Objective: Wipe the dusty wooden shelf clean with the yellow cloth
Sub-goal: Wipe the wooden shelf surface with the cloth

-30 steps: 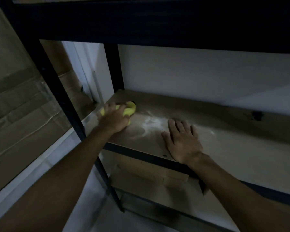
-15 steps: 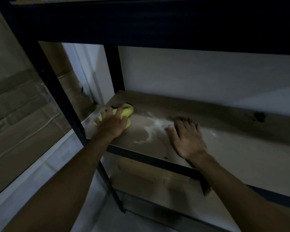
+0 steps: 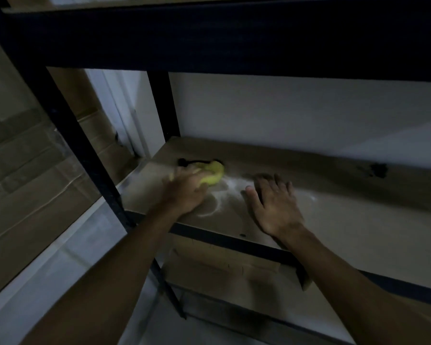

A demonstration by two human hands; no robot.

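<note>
The wooden shelf (image 3: 346, 220) runs across the middle of the view inside a dark metal rack. My left hand (image 3: 184, 192) presses a crumpled yellow cloth (image 3: 213, 174) flat on the shelf's left part; most of the cloth is hidden under the fingers. White dust (image 3: 224, 192) streaks the board just right of the cloth. My right hand (image 3: 275, 207) lies palm down on the shelf beside the dust, fingers spread, holding nothing.
A dark rack upright (image 3: 67, 135) stands at the left and a thick crossbeam (image 3: 234, 38) hangs overhead. Cardboard boxes (image 3: 30, 175) lean at the left. A lower shelf (image 3: 234, 282) sits beneath. A dark stain (image 3: 378, 169) marks the board at the back right.
My left hand has slid the yellow cloth to the right, up to the dust patch. The right hand has stayed flat in about the same spot.
</note>
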